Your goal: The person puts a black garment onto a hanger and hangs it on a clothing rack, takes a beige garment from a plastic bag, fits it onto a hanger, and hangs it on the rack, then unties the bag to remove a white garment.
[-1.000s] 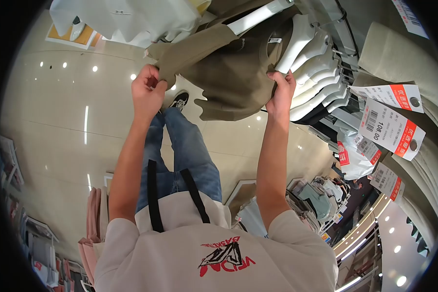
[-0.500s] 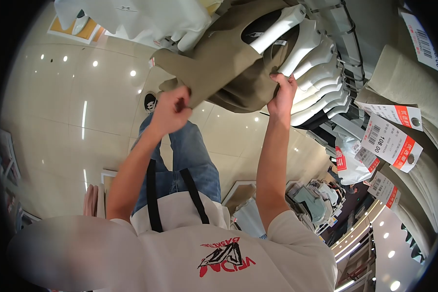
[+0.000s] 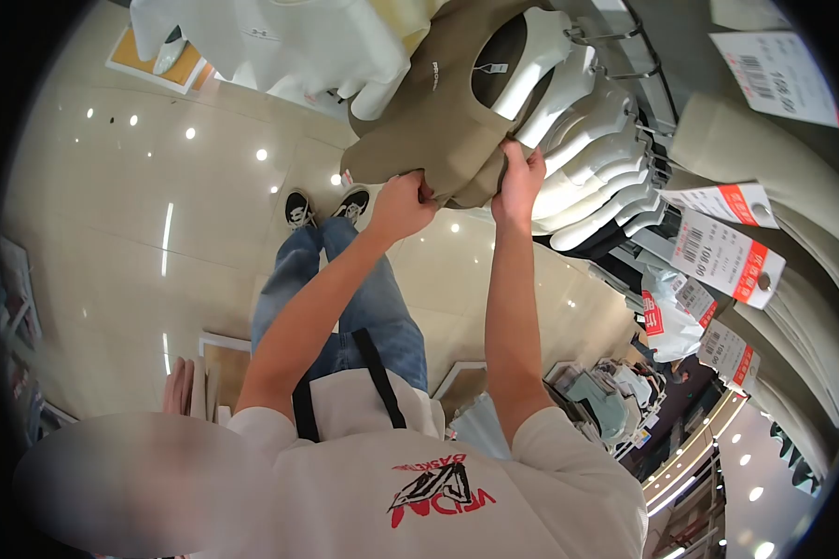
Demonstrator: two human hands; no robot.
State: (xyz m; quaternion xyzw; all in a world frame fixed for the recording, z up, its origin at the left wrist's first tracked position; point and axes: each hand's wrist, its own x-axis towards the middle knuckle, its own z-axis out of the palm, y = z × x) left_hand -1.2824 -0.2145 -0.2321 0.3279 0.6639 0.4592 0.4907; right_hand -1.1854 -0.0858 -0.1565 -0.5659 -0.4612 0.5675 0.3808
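Note:
An olive-brown shirt [image 3: 419,121] hangs on a white hanger [image 3: 534,58] at the upper middle, its dark neck opening and small inner label showing. My left hand [image 3: 405,203] is closed on the lower edge of the shirt, fingertips partly hidden in the cloth. Close by on the right, my right hand [image 3: 519,182] pinches the shirt near its shoulder, just below the hanger's arm. More white hangers [image 3: 592,168] with garments are lined up beside it on the rack.
White shirts [image 3: 270,42] hang at the upper left. Beige garments with price tags [image 3: 727,256] fill the right side. Folded clothes [image 3: 606,401] lie lower right, near a white bag [image 3: 673,312]. A blurred round patch covers the lower left.
My left hand has moved right along the shirt, nearer my right hand. The shirt front has turned more toward the camera, showing its neck opening and small lettering. Both shoes now show.

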